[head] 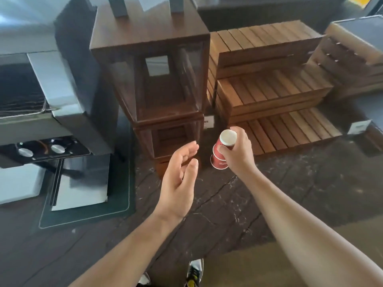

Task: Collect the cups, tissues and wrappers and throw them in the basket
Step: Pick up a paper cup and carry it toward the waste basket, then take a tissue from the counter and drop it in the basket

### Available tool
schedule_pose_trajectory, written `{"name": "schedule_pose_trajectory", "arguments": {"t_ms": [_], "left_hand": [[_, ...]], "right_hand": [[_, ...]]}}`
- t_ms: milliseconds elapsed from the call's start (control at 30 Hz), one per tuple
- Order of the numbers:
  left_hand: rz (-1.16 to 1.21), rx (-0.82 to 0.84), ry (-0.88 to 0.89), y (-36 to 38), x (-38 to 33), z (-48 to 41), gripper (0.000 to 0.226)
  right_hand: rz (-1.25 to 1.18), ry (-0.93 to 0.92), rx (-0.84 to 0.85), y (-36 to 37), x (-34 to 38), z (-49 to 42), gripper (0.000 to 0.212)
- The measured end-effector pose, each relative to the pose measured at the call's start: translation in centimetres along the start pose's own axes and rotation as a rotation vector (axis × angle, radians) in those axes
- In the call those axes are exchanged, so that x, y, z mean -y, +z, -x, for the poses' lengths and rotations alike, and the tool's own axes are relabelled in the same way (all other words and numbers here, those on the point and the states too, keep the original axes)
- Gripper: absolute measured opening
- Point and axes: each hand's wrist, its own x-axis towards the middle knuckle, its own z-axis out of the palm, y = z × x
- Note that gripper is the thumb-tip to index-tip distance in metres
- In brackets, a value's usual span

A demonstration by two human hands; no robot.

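My right hand [239,152] grips a stack of red paper cups [221,153], held upside down with the white base of the top cup facing up, above the dark marble counter [290,193]. My left hand [180,179] hovers just left of the cups, palm turned toward them, fingers apart and holding nothing. I see no basket, tissues or wrappers in this view.
A dark wooden display case [157,79] stands right behind my hands. Stepped wooden slat trays [269,100] fill the back right. A steel conveyor toaster [47,112] with two knobs sits at the left on a dark mat [87,216]. My shoes show below the counter edge.
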Motion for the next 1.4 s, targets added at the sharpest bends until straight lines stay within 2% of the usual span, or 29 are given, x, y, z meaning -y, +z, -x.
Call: {"name": "schedule_pose_trajectory", "arguments": {"t_ms": [267, 500, 633, 767, 833, 933, 1100, 1267, 1400], "left_hand": [[-0.058, -0.108, -0.017, -0.7, -0.6, 1.0, 0.044], [-0.06, -0.155, -0.038, -1.3, -0.8, 1.8, 0.052], [-0.073, -0.174, -0.032, -2.0, -0.7, 1.9, 0.041], [-0.041, -0.218, 0.027, -2.9, -0.8, 2.7, 0.05], [-0.025, -0.244, 0.064, -3.4, -0.9, 3.4, 0.055], [-0.004, -0.269, 0.102, -4.6, -0.9, 5.0, 0.051], [0.021, -0.351, 0.128, -8.2, -1.2, 10.3, 0.044], [0.04, -0.477, 0.109, -13.5, -1.4, 17.8, 0.046], [0.077, -0.602, 0.133, -18.4, -1.3, 24.2, 0.041]], "right_hand": [[0.155, 0.005, 0.153, 2.0, -2.5, -0.5, 0.066], [0.183, 0.04, 0.195, 2.7, -3.7, -0.2, 0.073], [0.109, -0.061, 0.051, 1.4, -1.8, 1.0, 0.066], [-0.142, -0.187, -0.069, -0.5, 1.1, 3.9, 0.04], [-0.294, -0.234, -0.075, -1.3, 3.0, 6.0, 0.037], [-0.478, -0.267, -0.014, -1.8, 5.9, 9.6, 0.04], [-0.541, -0.348, 0.142, -0.8, 9.3, 16.0, 0.056], [-0.543, -0.407, 0.326, 1.9, 12.5, 23.6, 0.041], [-0.591, -0.47, 0.471, 5.2, 16.1, 29.5, 0.037]]}}
